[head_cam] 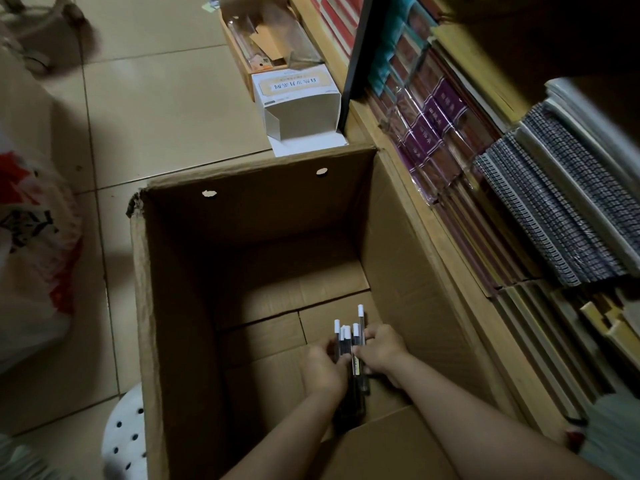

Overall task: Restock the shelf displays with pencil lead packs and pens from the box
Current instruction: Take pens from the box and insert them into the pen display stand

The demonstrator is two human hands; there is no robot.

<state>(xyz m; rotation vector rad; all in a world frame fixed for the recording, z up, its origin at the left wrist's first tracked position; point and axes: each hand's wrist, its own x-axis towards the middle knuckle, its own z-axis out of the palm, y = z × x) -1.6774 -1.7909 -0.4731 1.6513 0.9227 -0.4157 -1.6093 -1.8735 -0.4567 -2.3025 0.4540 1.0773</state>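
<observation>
A tall open cardboard box (180, 271) stands on the tiled floor. Both my arms reach down to its bottom. There my left hand (325, 370) and my right hand (381, 351) grip a bundle of several dark pens with white ends (348, 336) from either side. The white ends point away from me and one pen sticks out farther than the others. The lower part of the bundle is dark and partly hidden between my hands. No pencil lead packs are visible in the box.
Wooden shelves (408, 188) packed with notebooks and spiral pads run along the right. An open white carton (298, 109) and a small open cardboard box (242, 60) lie on the floor beyond. A plastic bag (34, 237) sits left, a perforated white stool (126, 441) near left.
</observation>
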